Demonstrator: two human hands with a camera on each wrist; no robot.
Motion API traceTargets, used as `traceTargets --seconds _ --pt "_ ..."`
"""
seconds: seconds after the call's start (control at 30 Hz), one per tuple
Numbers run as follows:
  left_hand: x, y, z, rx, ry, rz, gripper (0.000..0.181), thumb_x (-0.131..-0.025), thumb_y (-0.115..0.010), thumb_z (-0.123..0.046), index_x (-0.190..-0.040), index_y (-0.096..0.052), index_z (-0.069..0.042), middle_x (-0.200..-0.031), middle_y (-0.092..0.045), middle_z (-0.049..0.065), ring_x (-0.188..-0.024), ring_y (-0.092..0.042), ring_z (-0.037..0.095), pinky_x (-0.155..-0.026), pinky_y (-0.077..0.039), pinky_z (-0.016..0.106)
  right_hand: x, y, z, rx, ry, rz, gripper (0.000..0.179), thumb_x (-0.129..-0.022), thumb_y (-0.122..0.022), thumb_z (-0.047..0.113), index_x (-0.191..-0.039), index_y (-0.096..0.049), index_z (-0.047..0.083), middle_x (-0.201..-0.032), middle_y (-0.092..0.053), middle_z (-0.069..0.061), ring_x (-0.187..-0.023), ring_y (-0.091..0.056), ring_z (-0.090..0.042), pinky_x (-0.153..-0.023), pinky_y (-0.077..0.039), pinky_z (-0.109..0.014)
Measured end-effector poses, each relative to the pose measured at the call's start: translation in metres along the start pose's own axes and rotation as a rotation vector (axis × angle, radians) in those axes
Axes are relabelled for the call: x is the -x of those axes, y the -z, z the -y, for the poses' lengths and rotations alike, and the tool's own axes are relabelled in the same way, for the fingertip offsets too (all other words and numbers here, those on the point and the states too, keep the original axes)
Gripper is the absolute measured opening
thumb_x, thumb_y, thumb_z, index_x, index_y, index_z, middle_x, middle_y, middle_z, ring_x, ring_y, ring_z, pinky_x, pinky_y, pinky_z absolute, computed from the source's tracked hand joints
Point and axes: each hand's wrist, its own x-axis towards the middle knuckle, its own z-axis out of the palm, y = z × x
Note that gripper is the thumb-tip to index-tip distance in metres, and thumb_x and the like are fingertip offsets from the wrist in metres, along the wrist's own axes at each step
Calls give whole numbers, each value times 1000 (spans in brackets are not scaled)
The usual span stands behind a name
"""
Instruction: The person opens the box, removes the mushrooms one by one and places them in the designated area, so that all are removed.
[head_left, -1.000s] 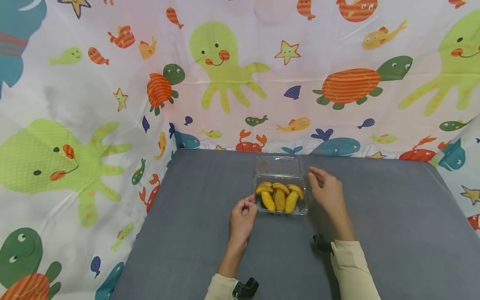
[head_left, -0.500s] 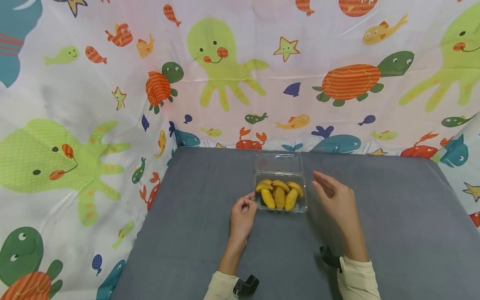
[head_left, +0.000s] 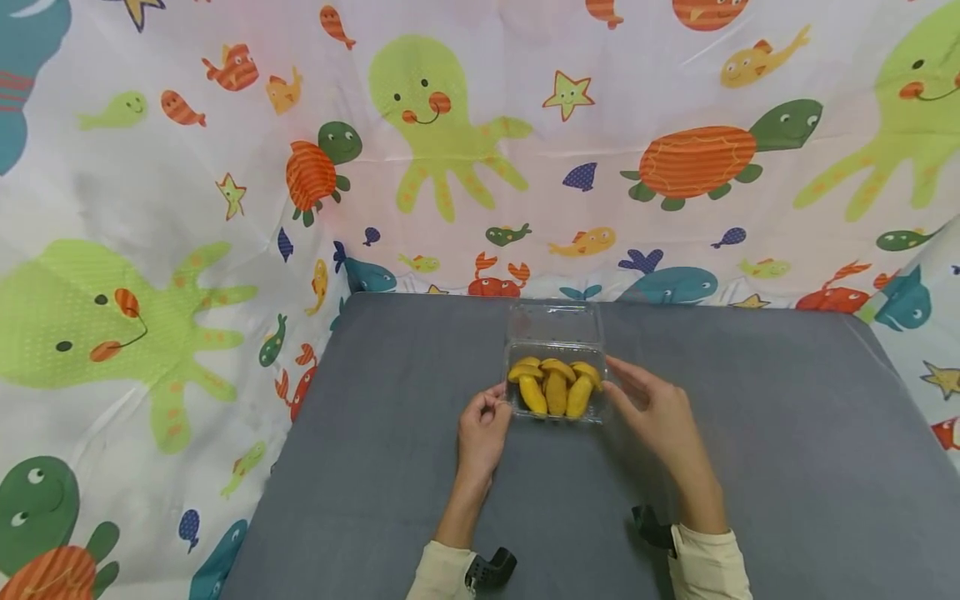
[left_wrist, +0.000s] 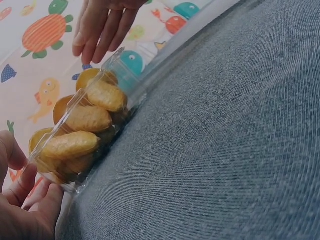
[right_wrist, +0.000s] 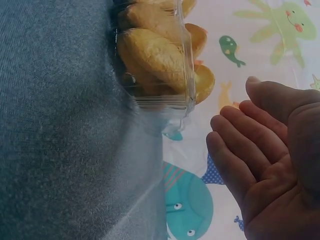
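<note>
A clear plastic clamshell box rests on the grey table with its lid folded back to the far side. Inside lie several yellow mushrooms, caps away from me and stems toward me. My left hand pinches the box's left rim near the front corner; in the left wrist view, its thumb and fingertips meet at that corner. On the other side, my right hand has its fingertips right by the box's right edge. Its fingers are extended and hold nothing in the right wrist view.
The grey tablecloth spreads around the box. A curtain printed with sea animals hangs behind the table and along its left side. Each wrist wears a dark camera mount.
My right hand first drew back to the right, away from the box, then came in to its right edge. The left hand has stayed on the left rim, and the box has hardly moved.
</note>
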Motion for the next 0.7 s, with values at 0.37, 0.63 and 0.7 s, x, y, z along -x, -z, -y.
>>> traceTargets --seconds 0.37,0.63,0.7 --pt "-1 0 -1 -4 7 3 8 -95 -62 -7 -87 -60 -8 -135 -70 5 -128 -65 23 -101 -51 38 2 0 -1 38 16 -13 50 -100 -75 19 -147 -63 11 -142 -67 -14 -124 -68 -35 -95 -55 -52" --pt "-3 0 1 5 -13 -15 9 -95 -65 -6 -87 -60 -5 -132 -72 9 -127 -66 25 -101 -52 38 2 -2 1 44 12 17 53 -98 -77 18 -148 -61 9 -144 -64 -17 -125 -67 -38 -95 -55 -54" --pt "-3 0 0 9 -11 -14 10 -95 -65 -5 -87 -60 -5 -132 -72 9 -127 -66 25 -101 -51 38 1 -3 1 47 17 15 53 -98 -78 18 -148 -61 9 -144 -64 -16 -125 -67 -38 -95 -55 -55"
